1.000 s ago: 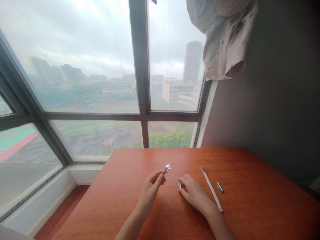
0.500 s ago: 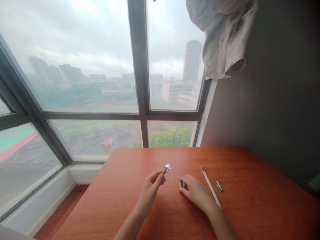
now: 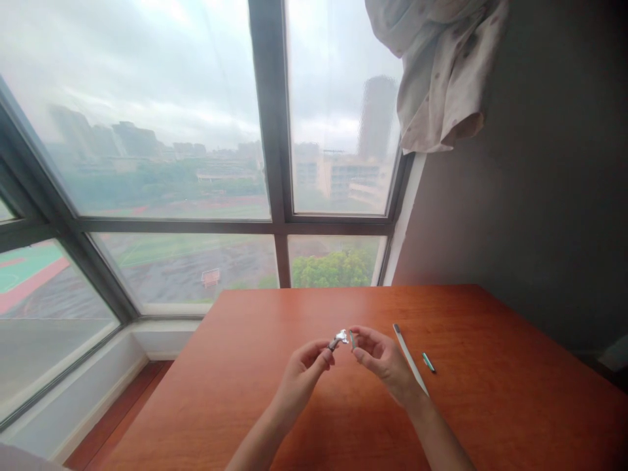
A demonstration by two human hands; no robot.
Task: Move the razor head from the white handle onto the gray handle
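Observation:
My left hand [image 3: 301,373] pinches a small silvery metal piece [image 3: 338,339] between thumb and fingertips, raised above the wooden table [image 3: 343,405]. My right hand [image 3: 385,360] holds a small green piece [image 3: 352,339] at its fingertips, lifted off the table and almost touching the metal piece. A long white stick-like handle [image 3: 407,356] lies on the table just right of my right hand, partly hidden by the wrist. Farther right lies a second small green piece [image 3: 428,362].
The table's far edge meets a large window [image 3: 275,163] with dark frames. A grey wall [image 3: 540,196] stands along the right side, with a bunched pale curtain [image 3: 436,72] hanging at the upper right. A floor strip and sill lie to the left of the table.
My right hand has picked the small green piece up off the table and brought it to the metal piece. My left hand has shifted slightly right and lower.

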